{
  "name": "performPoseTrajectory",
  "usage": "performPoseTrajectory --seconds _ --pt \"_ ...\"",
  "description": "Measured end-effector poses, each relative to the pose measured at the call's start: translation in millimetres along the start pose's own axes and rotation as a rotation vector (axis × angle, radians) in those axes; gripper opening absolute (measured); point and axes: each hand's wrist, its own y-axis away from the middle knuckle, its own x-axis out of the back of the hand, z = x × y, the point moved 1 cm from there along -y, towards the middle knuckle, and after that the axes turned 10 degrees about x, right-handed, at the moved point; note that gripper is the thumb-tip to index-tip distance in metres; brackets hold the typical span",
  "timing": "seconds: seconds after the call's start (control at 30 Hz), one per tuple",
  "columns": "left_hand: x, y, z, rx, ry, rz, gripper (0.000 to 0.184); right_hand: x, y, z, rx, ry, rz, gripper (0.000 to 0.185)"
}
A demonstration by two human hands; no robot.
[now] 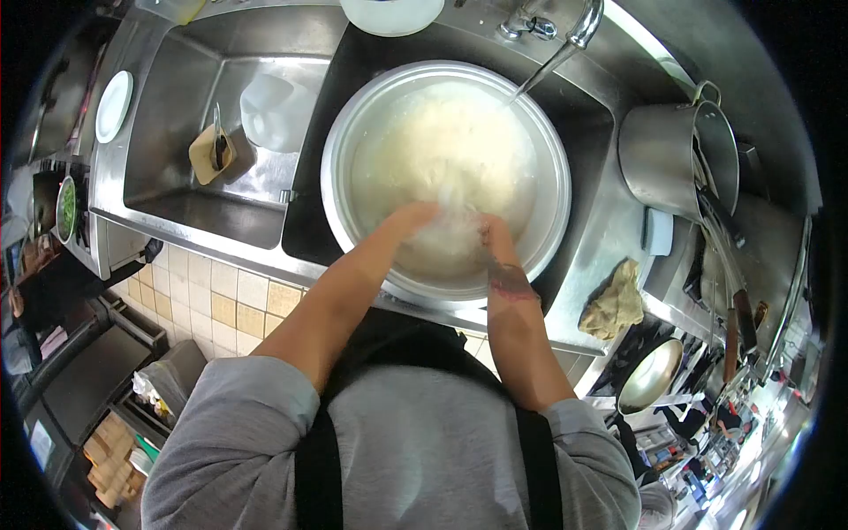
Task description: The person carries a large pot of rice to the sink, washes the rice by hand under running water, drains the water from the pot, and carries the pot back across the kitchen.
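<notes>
A large round metal pot (336, 190) stands in the right sink basin. Cloudy water fills it, over a pale, grainy mass (468, 119) that looks like rice. Both my hands reach into the pot near its middle. My left hand (422, 212) dips into the water, its fingers hidden. Close by on the right, my right hand (491, 231) is also partly in the water, and its fingers are blurred. Splashing water smears the space between the hands. A faucet (552, 66) reaches over the pot's far right rim.
A plastic jug (276, 113) and a tan carton (212, 155) holding a utensil are in the left basin (177, 97). To the right are a tall pot (658, 159) with utensils, a sponge (658, 231) and a crumpled cloth (614, 300). A white container (393, 13) sits behind.
</notes>
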Motion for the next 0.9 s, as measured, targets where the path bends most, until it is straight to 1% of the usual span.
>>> performPoseTrajectory --seconds 0.03,0.07,0.1,0.13,0.17,0.2,0.27,0.3,0.37,0.4,0.43,0.47,0.5,0.53,0.57,0.6,0.63,0.67,0.7,0.73,0.77,0.8,0.87,0.9 --pt "-3 -7 13 0.144 -0.281 -0.056 0.046 -8 -5 -23 -0.066 0.149 -0.142 0.029" --pt "-10 -9 31 0.220 -0.418 -0.078 0.048 -19 2 -49 -0.132 0.298 -0.285 0.022" --pt "-18 -11 51 0.290 -0.560 -0.111 0.050 -34 28 -82 -0.134 0.299 -0.286 0.022" --pt "-28 -9 81 0.461 -0.309 0.194 0.051 -57 68 -129 0.058 0.316 -0.265 0.024" --pt "-36 -3 113 0.618 -0.048 0.497 0.052 -69 88 -154 0.252 0.332 -0.244 0.027" --pt "-43 1 141 0.619 -0.047 0.501 0.052 -68 80 -154 0.251 0.331 -0.248 0.027" --pt "-51 6 188 0.310 -0.774 0.678 0.044 -63 54 -161 0.549 0.571 -0.322 0.041" --pt "-50 5 200 0.310 -0.774 0.677 0.044 -64 49 -169 0.550 0.570 -0.321 0.041" --pt "-35 -3 217 0.311 -0.735 0.663 0.055 -63 52 -193 0.371 1.014 -0.035 0.055" --pt "-20 -7 210 0.311 -0.735 0.663 0.055 -66 65 -207 0.386 1.118 0.071 0.064" --pt "0 -11 191 0.158 -0.776 0.759 0.054 -52 54 -196 0.385 1.121 0.070 0.064" --pt "16 -18 171 0.002 -0.815 0.852 0.054 -28 35 -179 0.776 1.264 0.205 0.065" --pt "28 -29 144 0.001 -0.813 0.853 0.054 -11 23 -166 1.177 1.378 0.344 0.066" --pt "40 -39 115 0.076 -0.525 0.964 0.055 -5 21 -160 1.004 1.165 0.241 0.081" --pt "46 -42 99 0.150 -0.230 1.059 0.056 3 0 -133 1.005 1.167 0.239 0.081" --pt "35 -40 103 0.150 -0.229 1.059 0.056 17 -34 -88 0.791 0.602 0.205 0.081" --pt "13 -36 110 0.179 -0.104 1.098 0.059 4 -19 -89 0.645 0.271 0.115 0.084" --pt "-8 -31 114 0.208 0.023 1.135 0.061 -8 -4 -89 0.486 -0.058 0.083 0.089" --pt "-24 -27 116 0.207 0.023 1.135 0.061 -27 14 -98 0.487 -0.057 0.083 0.089" --pt "-40 -26 117 0.104 0.276 0.920 0.065 -40 24 -103 0.337 -0.106 0.134 0.090" --pt "-51 -29 118 0.002 0.518 0.691 0.069 -47 28 -106 0.262 -0.127 0.161 0.091" --pt "-56 -33 119 0.002 0.522 0.687 0.069 -53 31 -108 0.187 -0.149 0.190 0.091" --pt "-64 -36 115 0.351 0.585 0.723 0.061 -61 35 -112 0.171 -0.061 -0.048 0.081" --pt "-70 -33 123 0.352 0.587 0.725 0.061 -64 43 -120 0.169 -0.060 -0.049 0.081"
